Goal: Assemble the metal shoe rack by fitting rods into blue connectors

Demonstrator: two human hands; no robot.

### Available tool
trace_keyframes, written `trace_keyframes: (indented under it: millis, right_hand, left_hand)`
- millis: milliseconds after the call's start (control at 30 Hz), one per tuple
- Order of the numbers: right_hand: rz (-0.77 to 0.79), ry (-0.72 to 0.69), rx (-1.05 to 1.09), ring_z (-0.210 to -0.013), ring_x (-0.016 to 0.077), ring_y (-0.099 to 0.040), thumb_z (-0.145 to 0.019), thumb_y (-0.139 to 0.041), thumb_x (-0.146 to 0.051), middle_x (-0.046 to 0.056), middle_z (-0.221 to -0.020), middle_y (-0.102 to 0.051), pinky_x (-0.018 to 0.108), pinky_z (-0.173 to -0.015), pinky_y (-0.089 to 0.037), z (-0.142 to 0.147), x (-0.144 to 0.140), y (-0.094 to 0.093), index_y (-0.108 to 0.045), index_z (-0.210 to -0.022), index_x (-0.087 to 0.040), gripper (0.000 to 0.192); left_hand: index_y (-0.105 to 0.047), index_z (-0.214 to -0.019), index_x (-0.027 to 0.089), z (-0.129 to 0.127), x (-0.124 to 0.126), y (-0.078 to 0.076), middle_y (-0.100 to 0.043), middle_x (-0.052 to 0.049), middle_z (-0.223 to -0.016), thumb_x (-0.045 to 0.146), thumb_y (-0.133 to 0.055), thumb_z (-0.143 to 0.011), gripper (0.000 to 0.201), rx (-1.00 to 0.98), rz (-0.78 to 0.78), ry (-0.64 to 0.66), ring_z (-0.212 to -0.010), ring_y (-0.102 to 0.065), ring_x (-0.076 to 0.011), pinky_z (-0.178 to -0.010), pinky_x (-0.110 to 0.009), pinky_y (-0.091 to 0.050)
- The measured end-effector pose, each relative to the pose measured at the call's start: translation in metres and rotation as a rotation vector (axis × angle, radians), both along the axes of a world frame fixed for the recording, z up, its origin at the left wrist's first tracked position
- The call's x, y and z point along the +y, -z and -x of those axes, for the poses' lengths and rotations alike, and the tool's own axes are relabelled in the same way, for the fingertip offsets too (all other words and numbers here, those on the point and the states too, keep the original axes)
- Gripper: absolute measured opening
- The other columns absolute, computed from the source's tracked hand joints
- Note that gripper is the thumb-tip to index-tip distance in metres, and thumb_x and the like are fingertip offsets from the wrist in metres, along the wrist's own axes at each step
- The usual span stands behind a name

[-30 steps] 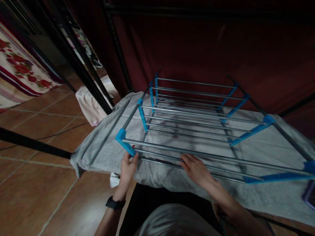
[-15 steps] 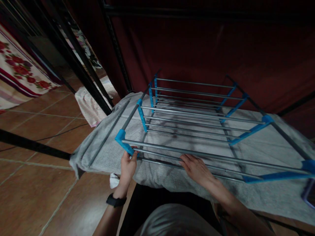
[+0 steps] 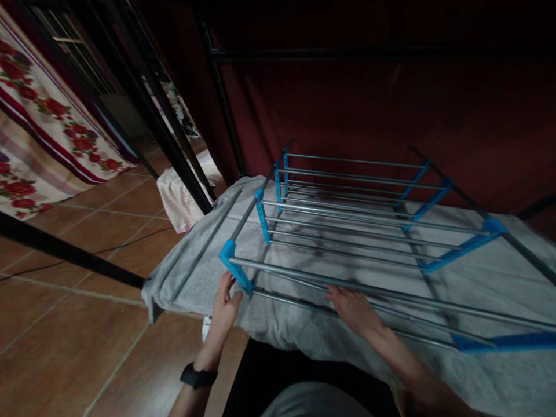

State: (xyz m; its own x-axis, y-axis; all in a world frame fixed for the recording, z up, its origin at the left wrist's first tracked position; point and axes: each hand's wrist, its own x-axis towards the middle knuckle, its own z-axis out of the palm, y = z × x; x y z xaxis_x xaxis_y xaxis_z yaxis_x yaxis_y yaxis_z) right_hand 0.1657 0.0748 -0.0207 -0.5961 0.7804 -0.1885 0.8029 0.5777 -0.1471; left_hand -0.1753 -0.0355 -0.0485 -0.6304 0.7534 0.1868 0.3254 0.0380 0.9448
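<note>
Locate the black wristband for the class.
In the head view, the black wristband is at lower left, around the left wrist, just below the left hand.

From my place I see a metal rack (image 3: 343,212) which lies lengthwise on a grey cloth (image 3: 208,263). Its thin silver rods run from left to right in several groups, and darker side bars join them at both ends. At the near left corner, a blue plastic bracket (image 3: 236,267) slants downward; another blue bracket (image 3: 508,343) is at the near right. Between these two, the middle rod (image 3: 452,330) passes beneath the upper rod, and I cannot tell where its left end sits.
</note>
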Motion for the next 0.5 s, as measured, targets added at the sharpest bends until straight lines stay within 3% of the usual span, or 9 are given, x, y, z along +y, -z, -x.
trace_keyframes:
  millis: [100, 233, 367, 500]
  right_hand:
    - [0.005, -0.015, 0.007, -0.106, 0.0244, -0.070, -0.107, -0.037, -0.029, 0.012, -0.119, -0.074, 0.037, -0.094, -0.049, 0.002, 0.000, 0.013, -0.064, -0.131, -0.021, 0.037]
    - [-0.039, -0.055, 0.050, -0.113, 0.0248, -0.067, -0.106, -0.040, -0.025, 0.012, -0.119, -0.072, 0.040, -0.101, -0.047, 0.001, -0.004, 0.020, -0.064, -0.130, -0.021, 0.034]
    - [-0.071, -0.040, 0.065, -0.108, 0.0236, -0.068, -0.104, -0.043, -0.022, 0.010, -0.117, -0.072, 0.038, -0.097, -0.049, 0.001, -0.008, 0.016, -0.065, -0.124, -0.022, 0.030]
    - [-0.054, -0.011, 0.065, -0.103, 0.0223, -0.069, -0.101, -0.045, -0.017, 0.009, -0.111, -0.072, 0.036, -0.093, -0.050, 0.004, -0.010, 0.006, -0.067, -0.115, -0.021, 0.026]
  left_hand:
    - [-0.061, -0.126, 0.021, 0.041, -0.003, -0.002, -0.061, -0.013, -0.133, 0.026, -0.052, -0.078, 0.049, 0.214, 0.059, -0.225, -0.126, -0.058, -0.0298, -0.108, -0.047, -0.048]
    - [-0.059, -0.129, 0.010, 0.091, 0.006, -0.005, -0.057, -0.023, -0.132, 0.030, -0.049, -0.083, 0.052, 0.485, 0.352, -0.446, -0.128, -0.052, -0.0384, -0.111, -0.056, -0.041]
    - [-0.055, -0.132, 0.004, 0.115, 0.015, 0.000, -0.056, -0.032, -0.130, 0.035, -0.044, -0.087, 0.056, 0.619, 0.676, -0.431, -0.121, -0.053, -0.0479, -0.096, -0.064, -0.044]
    - [-0.060, -0.121, 0.017, 0.125, 0.018, -0.004, -0.064, -0.020, -0.111, 0.038, -0.043, -0.087, 0.043, 0.790, 0.814, -0.405, -0.108, -0.060, -0.0410, -0.084, -0.053, -0.050]
